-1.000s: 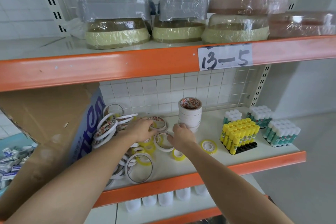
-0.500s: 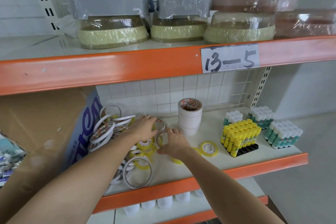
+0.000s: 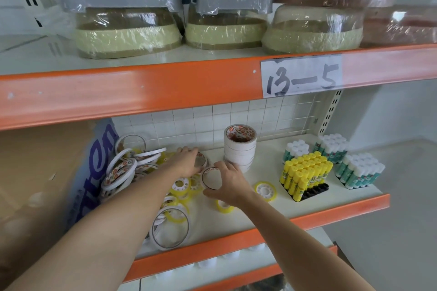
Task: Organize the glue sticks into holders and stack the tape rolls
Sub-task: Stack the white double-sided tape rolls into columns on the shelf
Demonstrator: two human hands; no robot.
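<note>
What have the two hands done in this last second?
The right hand left the white tape stack and took hold of a thin white tape ring; the left hand reached further back. The stack and yellow glue sticks stayed put.

Bare shelf [image 3: 267, 170] strip between tape stack [image 3: 240, 146] and yellow glue sticks [image 3: 305, 175]; one loose yellow roll [image 3: 265, 191] lies in it. Front edge right of small yellow roll [image 3: 223, 205] bare. Left side blocked: tape pile [image 3: 125, 170], cardboard box [image 3: 47, 179]. Orange beam [image 3: 132, 92] caps headroom. Green glue sticks [image 3: 359, 173] crowd the right end.
</note>
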